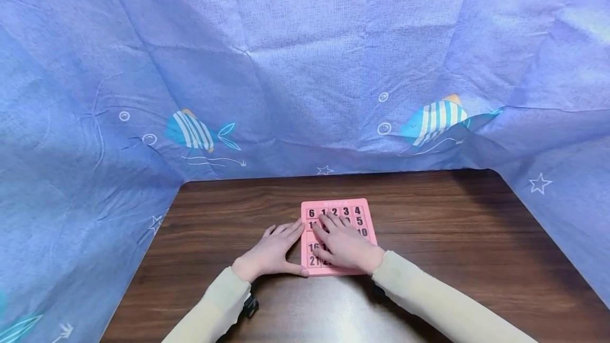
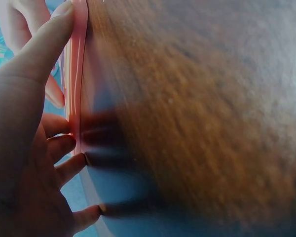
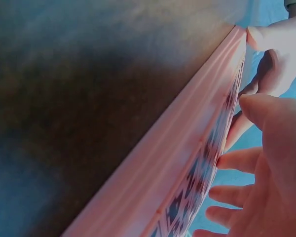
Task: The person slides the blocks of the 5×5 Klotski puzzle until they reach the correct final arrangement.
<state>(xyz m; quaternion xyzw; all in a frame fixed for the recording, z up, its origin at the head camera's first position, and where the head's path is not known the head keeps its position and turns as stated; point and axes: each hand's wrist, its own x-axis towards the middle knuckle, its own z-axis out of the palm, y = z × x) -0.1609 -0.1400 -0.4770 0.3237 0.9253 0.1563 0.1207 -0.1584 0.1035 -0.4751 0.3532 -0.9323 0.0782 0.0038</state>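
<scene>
A pink sliding number puzzle [image 1: 359, 221] lies flat on the table, its tiles printed with black numerals. My left hand [image 1: 274, 250] rests along its left side; the thumb touches the near left corner and the straight fingers reach the left edge. Over the tiles is my right hand [image 1: 348, 245], fingers spread with the tips at the number face, hiding the middle tiles. In the right wrist view, the puzzle's thick pink side [image 3: 158, 173] runs diagonally, with the right fingers [image 3: 239, 160] beside the numbered face. The left wrist view has the left thumb [image 2: 54, 29] against the pink rim.
The dark wood-grain table [image 1: 452, 237] extends on both sides of the puzzle. Behind it hangs a blue cloth [image 1: 305, 78] printed with fish, which also drops down along the left and right sides. A black strap piece [image 1: 250, 306] shows at the left wrist.
</scene>
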